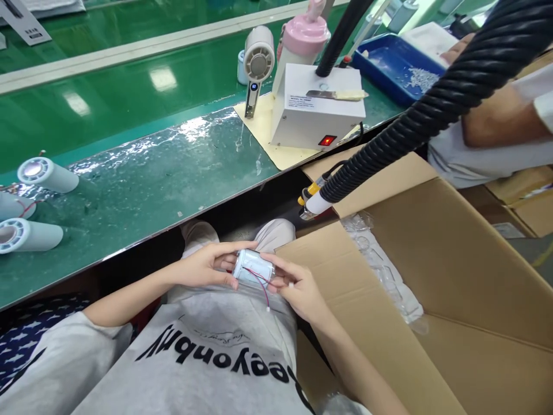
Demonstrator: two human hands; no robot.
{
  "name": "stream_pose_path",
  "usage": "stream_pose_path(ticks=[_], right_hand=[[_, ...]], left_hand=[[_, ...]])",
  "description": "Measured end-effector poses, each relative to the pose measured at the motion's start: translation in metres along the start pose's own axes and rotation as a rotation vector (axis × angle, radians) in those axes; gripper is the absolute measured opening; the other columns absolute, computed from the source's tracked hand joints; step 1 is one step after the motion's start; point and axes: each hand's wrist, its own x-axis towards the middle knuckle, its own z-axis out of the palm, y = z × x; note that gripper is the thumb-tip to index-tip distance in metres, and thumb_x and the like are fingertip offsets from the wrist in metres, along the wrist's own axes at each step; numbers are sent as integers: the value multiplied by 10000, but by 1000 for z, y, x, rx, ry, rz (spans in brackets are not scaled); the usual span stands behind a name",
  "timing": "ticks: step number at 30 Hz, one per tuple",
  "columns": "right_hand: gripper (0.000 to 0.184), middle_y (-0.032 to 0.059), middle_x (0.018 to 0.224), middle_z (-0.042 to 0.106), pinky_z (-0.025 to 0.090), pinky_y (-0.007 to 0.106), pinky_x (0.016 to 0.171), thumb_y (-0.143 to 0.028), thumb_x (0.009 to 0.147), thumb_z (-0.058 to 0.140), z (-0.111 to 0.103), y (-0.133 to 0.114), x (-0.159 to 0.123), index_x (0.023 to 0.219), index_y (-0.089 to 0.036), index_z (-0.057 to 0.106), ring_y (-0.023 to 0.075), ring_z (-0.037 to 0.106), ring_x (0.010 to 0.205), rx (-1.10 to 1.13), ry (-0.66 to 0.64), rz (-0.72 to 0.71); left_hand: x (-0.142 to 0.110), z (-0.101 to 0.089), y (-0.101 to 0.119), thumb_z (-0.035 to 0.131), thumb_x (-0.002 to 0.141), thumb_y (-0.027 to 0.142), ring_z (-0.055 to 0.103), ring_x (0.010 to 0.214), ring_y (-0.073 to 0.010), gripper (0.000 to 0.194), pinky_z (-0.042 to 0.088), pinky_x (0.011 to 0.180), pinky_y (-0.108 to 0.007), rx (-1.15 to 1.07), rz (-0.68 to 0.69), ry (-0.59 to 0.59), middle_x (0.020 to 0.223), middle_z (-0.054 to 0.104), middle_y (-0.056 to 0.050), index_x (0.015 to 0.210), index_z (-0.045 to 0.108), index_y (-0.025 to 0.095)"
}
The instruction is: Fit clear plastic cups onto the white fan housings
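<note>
Above my lap, a short light-blue cylindrical housing lies sideways between my two hands. A red and a dark wire hang from it and end in a small white connector. My left hand grips its left end, thumb below and fingers above. Round the right end, near the wires, close the fingers of my right hand. Similar light-blue cylinders stand or lie on the green bench to the left, some with wires showing.
An open cardboard box with clear plastic packaging sits at my right. Over it hangs a black corrugated hose. A white machine, a handheld fan, a pink-lidded bottle and a blue tray stand farther back. A co-worker's arm is at right.
</note>
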Motion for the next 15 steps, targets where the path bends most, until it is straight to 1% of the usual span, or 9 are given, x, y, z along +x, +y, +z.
stream_pose_path(ticks=[3, 5, 7, 9, 11, 12, 13, 14, 15], right_hand=[[395, 43, 1097, 807, 633, 396, 796, -316, 737, 898, -1, -1, -1, 1128, -297, 850, 203, 708, 718, -91, 25, -11], [416, 41, 997, 817, 626, 402, 821, -352, 741, 899, 0, 2, 2, 1148, -282, 846, 226, 714, 754, -100, 24, 5], [476, 50, 940, 814, 617, 405, 866, -450, 749, 905, 5, 7, 6, 1177, -254, 834, 259, 736, 846, -46, 8, 18], [611, 73, 1007, 811, 620, 404, 866, -602, 741, 887, 9, 13, 10, 1221, -233, 809, 277, 747, 913, 33, -38, 18], [720, 87, 1068, 803, 633, 397, 796, -717, 771, 811, 5, 16, 13, 1304, -236, 762, 273, 754, 899, 46, -110, 19], [730, 89, 1072, 801, 633, 394, 776, -736, 794, 776, -3, 16, 14, 1328, -239, 745, 270, 755, 894, -5, -115, 5], [709, 86, 1060, 802, 632, 392, 781, -738, 812, 753, -16, 15, 14, 1318, -242, 749, 269, 755, 903, -98, -54, -20], [665, 83, 1051, 802, 628, 393, 815, -728, 825, 738, -34, 13, 14, 1280, -244, 766, 270, 753, 933, -216, 72, -48], [613, 84, 1063, 800, 619, 396, 864, -712, 844, 716, -58, 10, 12, 1233, -243, 783, 272, 745, 982, -340, 248, -73]], left_hand=[[2, -2, -4, 889, 769, 172, 693, 1286, -275, 856, 573, 1078, -435, -37, -36, -4, 1446, 686, -130, 1538, 543, 314], [2, -1, -9, 903, 741, 171, 711, 1247, -272, 906, 589, 1034, -412, -55, -75, 3, 1455, 677, -142, 1554, 524, 301], [4, 3, -13, 902, 738, 202, 725, 1209, -265, 947, 597, 1001, -395, -47, -109, 25, 1459, 671, -154, 1582, 481, 282], [5, 6, -11, 867, 779, 277, 737, 1168, -258, 940, 598, 983, -394, 19, -145, 59, 1412, 698, -160, 1611, 430, 249], [5, 4, 3, 806, 830, 374, 758, 1088, -257, 880, 609, 944, -400, 162, -193, 92, 1308, 749, -152, 1605, 426, 202], [5, -2, 15, 777, 844, 422, 767, 1040, -258, 838, 618, 913, -398, 261, -204, 123, 1255, 769, -140, 1580, 454, 183], [5, -11, 30, 760, 847, 460, 768, 1011, -260, 794, 623, 897, -394, 378, -204, 170, 1228, 777, -125, 1539, 494, 173], [6, -23, 47, 752, 843, 492, 765, 1007, -261, 743, 625, 896, -389, 506, -179, 247, 1222, 778, -104, 1480, 540, 175], [8, -37, 64, 729, 857, 532, 753, 1028, -255, 691, 624, 907, -379, 674, -131, 408, 1221, 775, -68, 1434, 563, 190]])
